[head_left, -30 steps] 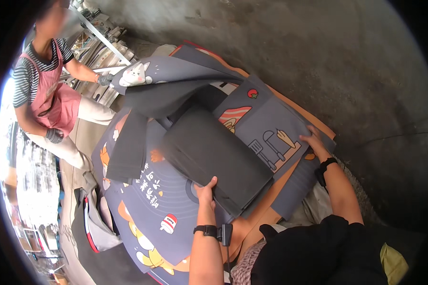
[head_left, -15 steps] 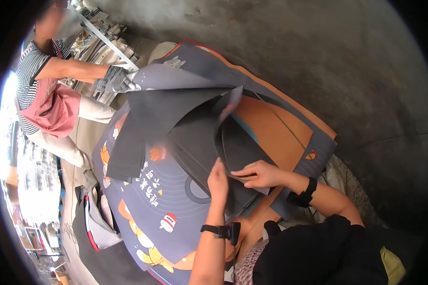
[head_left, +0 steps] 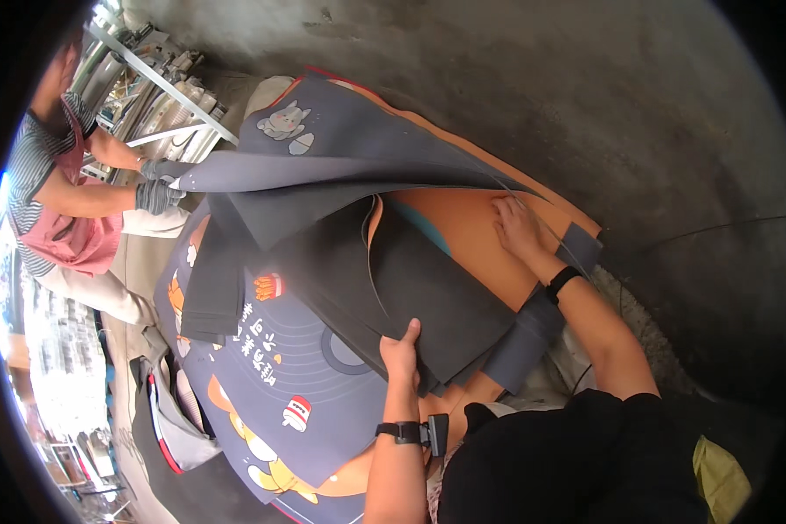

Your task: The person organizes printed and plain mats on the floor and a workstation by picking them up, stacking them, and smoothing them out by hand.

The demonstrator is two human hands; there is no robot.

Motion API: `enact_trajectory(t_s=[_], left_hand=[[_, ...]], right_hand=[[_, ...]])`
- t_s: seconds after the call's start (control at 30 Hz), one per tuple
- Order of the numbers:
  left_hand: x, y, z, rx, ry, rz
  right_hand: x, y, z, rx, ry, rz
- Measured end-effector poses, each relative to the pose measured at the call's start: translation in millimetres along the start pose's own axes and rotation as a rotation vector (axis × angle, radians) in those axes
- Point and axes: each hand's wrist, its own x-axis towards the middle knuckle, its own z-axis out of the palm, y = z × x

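Observation:
My left hand [head_left: 401, 356] grips the near edge of a stack of dark grey mats [head_left: 445, 288], thumb on top and fingers hidden below. One sheet in the stack curls up, showing a thin orange edge. My right hand [head_left: 517, 229] lies against an orange mat [head_left: 476, 223], fingers apart and slightly bent, holding nothing that I can see. Just above it runs the lower edge of a large grey mat [head_left: 358, 131] printed with a cartoon animal. Under the dark stack lies another printed grey mat [head_left: 306, 419] with cartoon figures and circular lines.
On the left a person in grey gloves [head_left: 159, 194] holds the lifted mat's folded edge. Dark cut pieces [head_left: 214, 293] lie on the pile. A metal frame [head_left: 162, 79] and rolled goods stand behind. A bag-like grey item [head_left: 179, 419] lies at lower left. A concrete wall [head_left: 672, 131] bounds the right.
My right hand has let go of the sheet edge and moved up onto the orange mat. The curled sheet has dropped. The other person's gloved hands have drawn the mat edge left and lower.

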Motion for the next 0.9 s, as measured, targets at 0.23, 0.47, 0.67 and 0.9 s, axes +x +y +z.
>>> enact_trajectory(t_s=[0.23,0.47,0.67,0.9], left_hand=[[-0.3,-5.7,-4.0,-0.003,-0.012,-0.018],[0.3,-15.2,-10.1,-0.013,-0.062,0.024],[-0.2,-15.1,-11.0,-0.03,-0.086,0.025],[2.2,-18.0,-13.1,-0.021,-0.062,0.01]], right_hand=[[23.5,-15.4,-30.7,-0.448,-0.15,0.048],[26.0,-8.2,-43.4,-0.41,-0.041,-0.284],[11.1,-12.9,-36.4,-0.421,-0.222,-0.223],[23.9,-11.1,-32.9,-0.191,-0.199,-0.213]])
